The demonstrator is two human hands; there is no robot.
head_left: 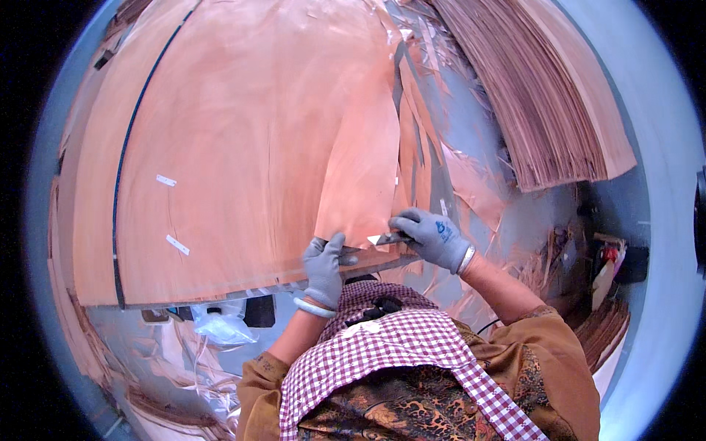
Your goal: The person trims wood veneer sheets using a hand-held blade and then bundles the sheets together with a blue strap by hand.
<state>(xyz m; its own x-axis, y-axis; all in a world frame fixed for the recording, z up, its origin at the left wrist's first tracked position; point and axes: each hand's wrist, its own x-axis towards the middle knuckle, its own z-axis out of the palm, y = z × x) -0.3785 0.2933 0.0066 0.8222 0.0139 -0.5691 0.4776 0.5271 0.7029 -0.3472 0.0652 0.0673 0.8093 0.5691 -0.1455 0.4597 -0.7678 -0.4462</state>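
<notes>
A long, narrow strip of reddish wood veneer lies over a wide veneer sheet. My left hand, in a grey glove, grips the strip's near left corner, with the thumb on top and fingers underneath. At the near right corner my gloved right hand has its fingers closed. A small white triangular piece shows at those fingertips; whether they pinch it or the strip's edge is hidden. Short white tape pieces lie on the wide sheet. Narrow veneer offcuts lie right of the strip.
A dark strap or bar runs along the sheet's left side. At the upper right stands a thick veneer stack. Torn scraps litter the floor between. A clear plastic bag lies below the sheet's near edge.
</notes>
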